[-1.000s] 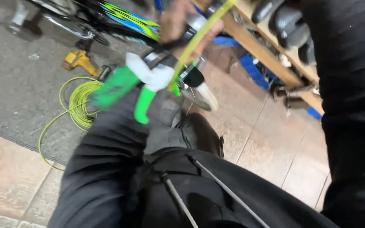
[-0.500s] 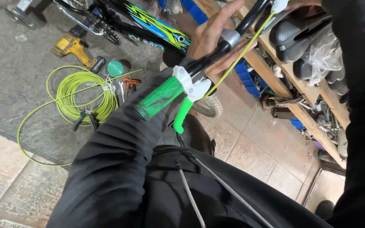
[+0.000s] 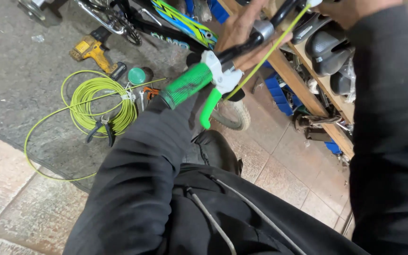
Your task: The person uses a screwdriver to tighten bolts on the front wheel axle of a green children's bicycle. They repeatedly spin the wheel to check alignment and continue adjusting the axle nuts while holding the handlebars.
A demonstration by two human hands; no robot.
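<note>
- Left hand (image 3: 242,35): wrapped around the black handlebar (image 3: 256,40) just above the brake clamp, fingers (image 3: 260,55) curled under the bar and holding it.
- Right hand (image 3: 350,8): only partly in frame at the top edge, at the upper end of the yellow-green cable housing (image 3: 265,59); whether its fingers pinch the housing cannot be told.
- Handlebar position: raised close before the camera, above the floor, slanting from upper right down to the green rubber grip (image 3: 185,86) at its free end.
- White lever body (image 3: 220,73) sits beside the grip; the green brake lever (image 3: 208,109) hangs down from it.
- Handling judgement: the bar is stiff metal and takes a firm grasp on its bare black section. The rubber grip looks ribbed, so not slippery. The lever probably pivots, making it a poor place to hold.
- The cable housing is thin and springy; it would likely kink if bent sharply, so it is best held near its end.
- On the floor: a coil of the same housing (image 3: 101,101), dark pliers (image 3: 101,130), a yellow drill (image 3: 93,51), a green round cap (image 3: 136,75).
- To the right: a wooden shelf (image 3: 303,89) carrying bicycle saddles (image 3: 327,49).
</note>
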